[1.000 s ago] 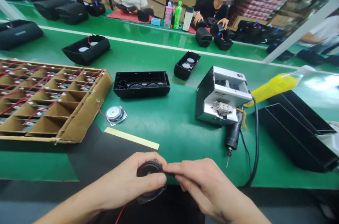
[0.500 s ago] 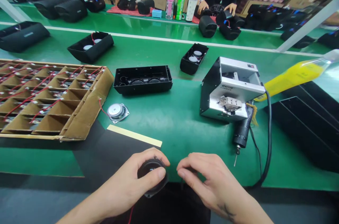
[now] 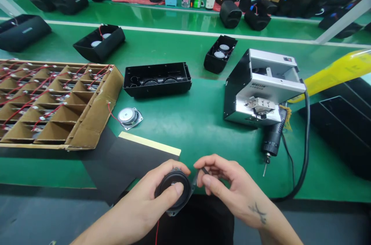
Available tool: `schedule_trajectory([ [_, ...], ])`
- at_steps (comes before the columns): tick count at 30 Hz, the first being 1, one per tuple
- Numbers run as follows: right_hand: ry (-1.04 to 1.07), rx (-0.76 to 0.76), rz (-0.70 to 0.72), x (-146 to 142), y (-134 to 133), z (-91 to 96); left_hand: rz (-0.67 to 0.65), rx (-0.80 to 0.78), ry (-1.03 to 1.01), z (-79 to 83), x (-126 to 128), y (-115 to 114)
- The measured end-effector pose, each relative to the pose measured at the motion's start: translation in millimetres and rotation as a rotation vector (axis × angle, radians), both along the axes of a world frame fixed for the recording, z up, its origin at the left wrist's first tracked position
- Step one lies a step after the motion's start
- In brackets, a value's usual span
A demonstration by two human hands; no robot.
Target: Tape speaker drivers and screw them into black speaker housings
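Note:
My left hand (image 3: 162, 189) grips a round black speaker driver (image 3: 183, 195), cone side up, with the thumb across its face; a red wire hangs from below it. Close by on the right, my right hand (image 3: 220, 181) pinches a small black strip (image 3: 205, 170) between thumb and index finger, near the driver's rim. Another speaker driver (image 3: 127, 117) lies magnet side up on the green table, its red wire leading left. Beyond it sits a black speaker housing (image 3: 158, 90), open side up. Black sheets (image 3: 139, 158) with a pale yellow strip (image 3: 150, 143) lie in front of my left hand.
A partitioned cardboard box (image 3: 98, 117) of wired drivers stands left. On the right are a metal screw feeder machine (image 3: 262, 94), an electric screwdriver (image 3: 271, 142) and its cable (image 3: 304, 160). More housings (image 3: 220, 55) stand farther back. Other people sit across the table.
My right hand's fingers now show a small black strip and are beside the driver's rim. The driver in my left hand has tilted, showing more of its cone. The camera view has shifted slightly.

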State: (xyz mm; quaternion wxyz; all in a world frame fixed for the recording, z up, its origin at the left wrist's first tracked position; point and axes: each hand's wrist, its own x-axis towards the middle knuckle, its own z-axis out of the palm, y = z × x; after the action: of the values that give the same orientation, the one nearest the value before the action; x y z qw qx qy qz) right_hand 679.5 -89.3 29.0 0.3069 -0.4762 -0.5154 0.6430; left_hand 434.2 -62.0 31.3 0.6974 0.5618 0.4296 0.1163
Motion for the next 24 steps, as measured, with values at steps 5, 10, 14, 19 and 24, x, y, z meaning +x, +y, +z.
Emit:
schedule_trajectory([
  [5,-0.152,0.162,-0.082,-7.1,5.0,-0.6,-0.013,0.046,0.035,2.2,0.8,-0.8],
  [10,-0.140,0.236,-0.101,-19.4,9.3,1.3,0.036,0.068,0.019,1.7,3.6,-3.4],
  [14,-0.155,0.147,-0.102,-31.3,9.2,-0.2,0.069,0.070,-0.025,1.4,4.2,-4.8],
  [19,-0.182,0.117,-0.107,-37.6,8.9,0.0,0.051,0.075,0.001,5.2,2.2,-5.0],
  [24,-0.212,0.091,-0.095,-40.0,10.9,3.7,0.053,0.080,0.016,7.4,-1.4,-6.5],
])
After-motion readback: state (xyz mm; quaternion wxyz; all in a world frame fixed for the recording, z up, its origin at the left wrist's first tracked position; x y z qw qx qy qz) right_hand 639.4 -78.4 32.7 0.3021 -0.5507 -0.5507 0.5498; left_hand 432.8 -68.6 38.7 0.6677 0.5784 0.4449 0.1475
